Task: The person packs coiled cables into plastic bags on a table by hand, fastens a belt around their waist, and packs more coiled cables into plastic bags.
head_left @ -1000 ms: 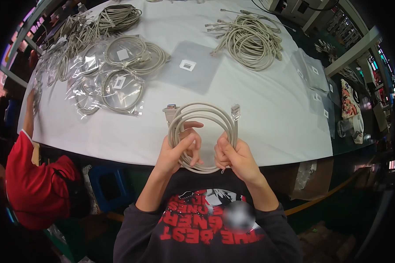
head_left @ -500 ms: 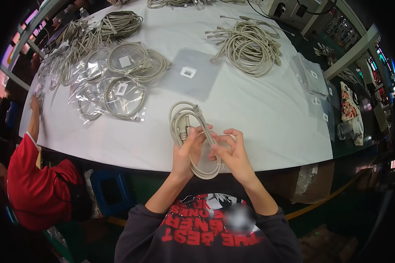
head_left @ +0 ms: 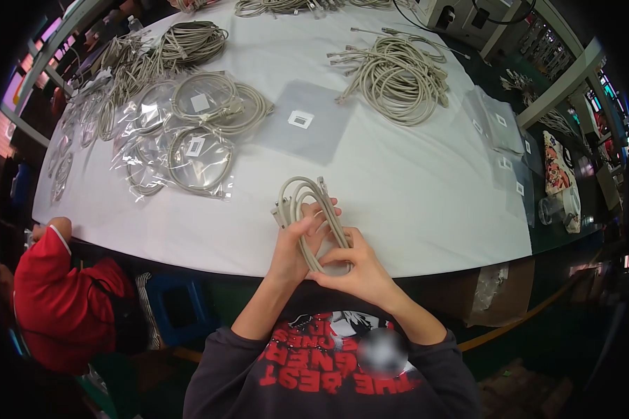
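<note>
A beige cable (head_left: 302,188), wound into an oval coil, is held upright between my two hands over the table's near edge. My left hand (head_left: 295,241) grips the coil's left side, thumb in front and fingers reaching through behind it. Around the lower right of the loops my right hand (head_left: 353,267) is closed, thumb and fingers pinching the strands. One connector end (head_left: 321,183) sticks up at the coil's top right. Another plug shows in part at the left, mostly behind my left hand.
On the white table (head_left: 426,202) lie bagged cable coils (head_left: 201,157), a flat clear bag with a label (head_left: 307,140), and loose cable piles (head_left: 398,80). More bags (head_left: 500,122) rest at the right edge. A person in red (head_left: 63,300) sits at the left near a blue stool (head_left: 182,304).
My right hand has moved down the coil and closed around its lower strands. The coil has turned and narrowed. The person in red has drawn their arm back from the table.
</note>
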